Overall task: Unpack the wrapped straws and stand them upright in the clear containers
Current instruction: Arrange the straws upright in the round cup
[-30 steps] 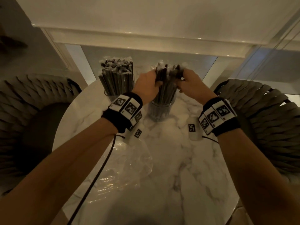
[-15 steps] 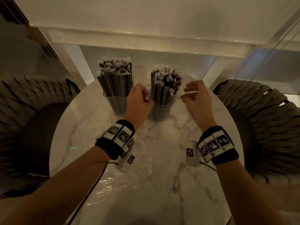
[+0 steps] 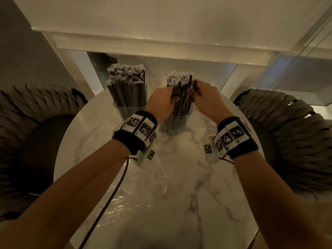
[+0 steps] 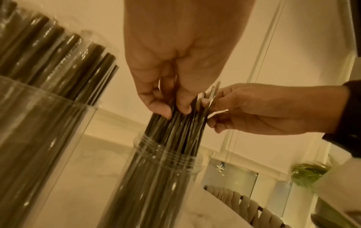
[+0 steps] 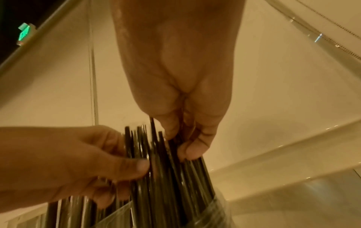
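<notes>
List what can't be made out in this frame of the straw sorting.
- Bottom of the right container: head view, dim and blocked by the left hand and wristband.
- Straw count in the straws: left wrist view, motion blur merges them.
- Right hand fingertips: right wrist view, buried among straws.
- Left container: left wrist view, cut off by the left edge.
- Plastic wrap contents: head view, glare and the left forearm.

Straws (image 3: 181, 97): black, in clear film. Containers (image 3: 175, 125): clear. Bench (image 3: 197, 203): white marble, grey veining. Wristbands (image 3: 136, 132): black, bearing white tags with black square codes. Chairs (image 3: 296, 133): grey woven strapping.
</notes>
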A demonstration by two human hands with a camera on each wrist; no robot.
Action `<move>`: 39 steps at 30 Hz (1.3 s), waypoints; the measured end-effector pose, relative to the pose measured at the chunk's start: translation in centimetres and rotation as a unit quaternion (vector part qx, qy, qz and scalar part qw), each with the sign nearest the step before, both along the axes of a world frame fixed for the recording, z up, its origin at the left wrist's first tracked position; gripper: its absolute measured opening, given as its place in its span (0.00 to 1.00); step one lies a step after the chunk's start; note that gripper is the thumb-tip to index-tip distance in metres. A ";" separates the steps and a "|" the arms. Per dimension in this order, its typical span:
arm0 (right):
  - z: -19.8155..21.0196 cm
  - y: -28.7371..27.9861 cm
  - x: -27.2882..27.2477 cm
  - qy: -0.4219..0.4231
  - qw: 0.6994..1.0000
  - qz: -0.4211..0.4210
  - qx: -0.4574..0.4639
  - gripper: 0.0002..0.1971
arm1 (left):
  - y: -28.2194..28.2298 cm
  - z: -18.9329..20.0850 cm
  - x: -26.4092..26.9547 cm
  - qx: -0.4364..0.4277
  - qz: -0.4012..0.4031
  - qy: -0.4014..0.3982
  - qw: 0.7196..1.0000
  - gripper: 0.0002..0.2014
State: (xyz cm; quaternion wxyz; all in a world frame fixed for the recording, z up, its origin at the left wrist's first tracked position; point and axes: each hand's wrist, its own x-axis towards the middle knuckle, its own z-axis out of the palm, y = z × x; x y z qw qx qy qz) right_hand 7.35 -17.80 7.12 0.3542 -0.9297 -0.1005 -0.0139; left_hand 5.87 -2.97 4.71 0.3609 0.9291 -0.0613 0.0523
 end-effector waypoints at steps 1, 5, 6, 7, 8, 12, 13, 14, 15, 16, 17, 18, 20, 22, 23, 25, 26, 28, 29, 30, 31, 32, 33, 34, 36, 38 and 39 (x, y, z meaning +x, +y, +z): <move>-0.1 -0.1 0.3 0.011 1.000 0.005 -0.016 0.10 | 0.1 -0.1 0.2 0.019 -0.010 0.021 1.000 0.10; -1.9 0.2 -0.7 0.048 0.997 0.003 -0.068 0.10 | 0.4 -1.2 -0.4 0.012 -0.001 0.073 0.997 0.12; -2.4 0.1 -1.0 0.047 0.997 -0.006 -0.064 0.09 | 0.4 -1.3 -0.6 -0.001 0.009 0.067 0.998 0.12; -2.6 -0.2 -1.3 0.044 0.998 -0.021 -0.050 0.09 | 0.5 -1.5 -0.8 -0.022 0.017 0.058 0.998 0.11; -2.8 -0.5 -1.6 0.043 0.998 -0.041 -0.018 0.09 | 0.7 -1.6 -1.1 -0.053 0.030 0.049 0.997 0.11; -3.0 -1.2 -3.3 0.012 0.983 -0.115 0.146 0.16 | 1.0 -2.5 -2.4 -0.151 0.095 0.001 0.984 0.16; -3.0 -1.2 -3.7 -0.005 0.982 -0.116 0.152 0.16 | 0.9 -2.7 -2.6 -0.161 0.098 -0.005 0.982 0.18; -3.1 -1.1 -4.1 -0.017 0.983 -0.109 0.149 0.15 | 0.8 -2.8 -2.8 -0.167 0.100 -0.007 0.981 0.19; -3.2 -0.9 -4.5 -0.022 0.984 -0.103 0.145 0.15 | 0.7 -2.7 -2.9 -0.167 0.101 -0.008 0.981 0.22; -3.3 -0.6 -4.7 -0.020 0.984 -0.104 0.145 0.16 | 0.7 -2.7 -3.0 -0.161 0.098 -0.006 0.982 0.29; -3.5 -0.3 -4.9 -0.014 0.982 -0.113 0.150 0.18 | 0.6 -2.6 -3.0 -0.153 0.089 0.002 0.984 0.39; -3.7 0.1 -4.9 -0.009 0.979 -0.129 0.158 0.22 | 0.5 -2.4 -2.9 -0.151 0.080 0.018 0.985 0.48; -4.0 0.5 -4.3 0.014 0.973 -0.158 0.170 0.32 | 0.4 -1.7 -2.3 -0.156 0.071 0.061 0.983 0.56; -4.2 0.6 -3.2 0.033 0.977 -0.149 0.149 0.31 | 0.6 -1.2 -1.1 -0.149 0.060 0.088 0.983 0.55; -3.8 0.6 -2.5 0.031 0.984 -0.132 0.116 0.24 | 0.7 -0.8 -0.5 -0.140 0.048 0.087 0.985 0.51; -2.0 0.5 -1.3 0.005 0.994 -0.096 0.053 0.14 | 0.9 -0.1 0.7 -0.120 0.014 0.076 0.990 0.39; -0.9 0.4 -0.6 -0.006 0.996 -0.076 0.040 0.12 | 1.0 0.4 1.2 -0.108 -0.001 0.078 0.991 0.32; 0.9 0.0 0.5 0.001 0.999 -0.030 0.011 0.10 | 1.3 0.8 2.0 -0.078 -0.025 0.089 0.993 0.24; 1.4 -0.2 0.9 0.019 1.000 -0.005 -0.008 0.09 | 1.5 0.7 2.5 -0.063 -0.034 0.092 0.993 0.22; 1.5 -0.4 1.2 0.042 0.998 0.020 -0.032 0.08 | 1.6 0.7 2.8 -0.049 -0.041 0.096 0.993 0.22; 1.4 -0.4 1.3 0.066 0.995 0.040 -0.062 0.08 | 1.7 0.6 3.0 -0.039 -0.043 0.096 0.994 0.22; 1.0 -0.4 1.2 0.085 0.991 0.048 -0.093 0.09 | 1.7 0.6 3.1 -0.032 -0.043 0.098 0.994 0.23; 0.6 -0.4 1.0 0.095 0.988 0.044 -0.116 0.10 | 1.7 0.5 3.1 -0.028 -0.044 0.098 0.994 0.23; 0.1 -0.5 0.7 0.096 0.987 0.032 -0.123 0.11 | 1.7 0.5 3.1 -0.024 -0.044 0.096 0.994 0.23; -0.8 -0.7 0.3 0.083 0.991 0.005 -0.103 0.10 | 1.8 0.5 2.9 -0.026 -0.047 0.093 0.994 0.24; -1.6 -1.0 -0.3 0.080 0.996 -0.029 -0.038 0.11 | 2.0 0.3 2.5 -0.041 -0.051 0.104 0.992 0.24; -1.9 -1.2 -0.7 0.081 0.996 -0.047 0.012 0.14 | 2.2 0.2 2.2 -0.058 -0.048 0.119 0.990 0.24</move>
